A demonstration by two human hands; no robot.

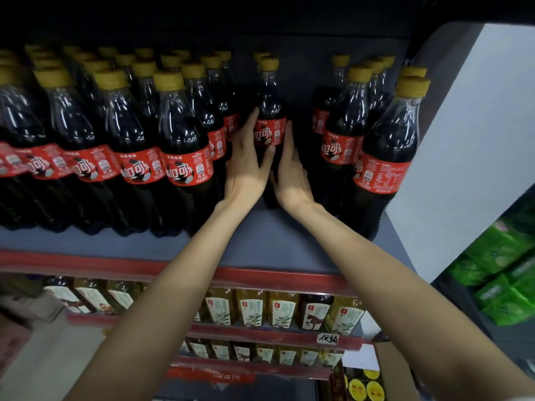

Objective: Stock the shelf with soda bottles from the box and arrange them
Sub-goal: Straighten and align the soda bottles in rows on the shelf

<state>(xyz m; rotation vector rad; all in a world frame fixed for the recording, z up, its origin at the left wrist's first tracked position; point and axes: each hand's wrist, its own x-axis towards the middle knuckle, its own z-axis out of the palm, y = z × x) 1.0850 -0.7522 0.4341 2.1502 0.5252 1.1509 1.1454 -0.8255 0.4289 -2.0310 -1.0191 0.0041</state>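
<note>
From the head camera, both arms reached up to the top shelf [260, 256], a grey board with a red strip along its front edge. The left hand [246, 163] and the right hand [292, 172] were on either side of one soda bottle [270, 111]. This bottle stood upright, set back from the front of the shelf, in a gap between two groups of bottles. It had dark soda, a red label and a yellow cap.

The left hand's fingers were straight and close together, lying flat on the bottle's left side, and its thumb lay across the front, under the label. The right hand's fingers were straight and together too, pressed on the bottle's right side.

A big group of the same bottles [185, 146] filled the shelf to the left, in tidy rows. A smaller group [385, 157] stood to the right, near a white wall [474, 140].

Lower down were shelves with yellow tea bottles [282, 311]. Green packets [500, 273] sat far to the right.
</note>
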